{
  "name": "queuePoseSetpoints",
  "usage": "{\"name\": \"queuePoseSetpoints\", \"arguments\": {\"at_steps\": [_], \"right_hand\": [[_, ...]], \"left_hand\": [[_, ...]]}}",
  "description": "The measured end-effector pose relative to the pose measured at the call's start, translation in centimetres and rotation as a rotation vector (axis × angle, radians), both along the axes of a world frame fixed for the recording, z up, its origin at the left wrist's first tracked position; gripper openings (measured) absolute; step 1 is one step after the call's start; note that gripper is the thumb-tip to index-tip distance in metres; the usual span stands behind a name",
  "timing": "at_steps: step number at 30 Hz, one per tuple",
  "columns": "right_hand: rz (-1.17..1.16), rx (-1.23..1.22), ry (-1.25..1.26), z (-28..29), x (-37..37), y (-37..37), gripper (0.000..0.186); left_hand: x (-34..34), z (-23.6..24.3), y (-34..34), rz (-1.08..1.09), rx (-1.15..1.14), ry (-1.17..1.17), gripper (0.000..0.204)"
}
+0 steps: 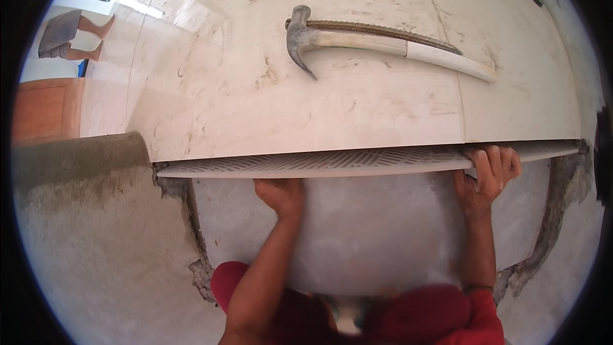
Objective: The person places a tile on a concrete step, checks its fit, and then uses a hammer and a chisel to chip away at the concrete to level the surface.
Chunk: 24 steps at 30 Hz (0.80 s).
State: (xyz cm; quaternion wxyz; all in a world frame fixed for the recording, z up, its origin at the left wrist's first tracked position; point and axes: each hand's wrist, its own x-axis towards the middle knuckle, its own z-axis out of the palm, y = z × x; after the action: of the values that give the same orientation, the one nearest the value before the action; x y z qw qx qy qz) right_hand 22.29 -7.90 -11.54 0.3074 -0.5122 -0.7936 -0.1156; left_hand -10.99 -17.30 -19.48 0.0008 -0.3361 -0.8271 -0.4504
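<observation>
A long pale tile (332,168), with grooved grey adhesive along its visible top, lies just below the lip of a cream tiled surface (345,108). My right hand (485,179) has its fingers curled over the tile's edge toward the right end. My left hand (278,198) is against the tile from below, left of centre, its fingers hidden behind it. Above, a claw hammer (450,61) with a pale handle lies on the cream surface beside a rusty ribbed bar (377,27). Below the tile is a grey recess (377,230) with rough, broken mortar sides.
A grey plastered ledge (83,185) is on the left, stained darker at the top. In the upper left are another person's bare legs (92,25) and a wooden panel (45,105). My knees in red clothing are at the lower edge.
</observation>
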Motion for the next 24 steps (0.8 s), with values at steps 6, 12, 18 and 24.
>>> {"name": "queuePoseSetpoints", "arguments": {"at_steps": [6, 12, 18, 24], "right_hand": [[0.014, -0.069, -0.059, 1.4, -2.1, -0.5, 0.021], [0.136, -0.064, 0.006, 1.1, -4.0, -0.5, 0.016], [0.216, -0.013, 0.102, 1.3, -3.5, 0.2, 0.021], [0.207, 0.004, 0.201, 0.4, -2.6, -0.4, 0.028]], "left_hand": [[-0.2, 0.5, 0.2, -0.006, -0.061, 0.066, 0.034], [0.5, 0.8, 0.6, -0.002, -0.056, 0.092, 0.043], [0.8, 1.6, 0.7, 0.001, -0.029, 0.034, 0.058], [3.0, 3.3, 0.8, 0.016, -0.103, 0.097, 0.062]]}}
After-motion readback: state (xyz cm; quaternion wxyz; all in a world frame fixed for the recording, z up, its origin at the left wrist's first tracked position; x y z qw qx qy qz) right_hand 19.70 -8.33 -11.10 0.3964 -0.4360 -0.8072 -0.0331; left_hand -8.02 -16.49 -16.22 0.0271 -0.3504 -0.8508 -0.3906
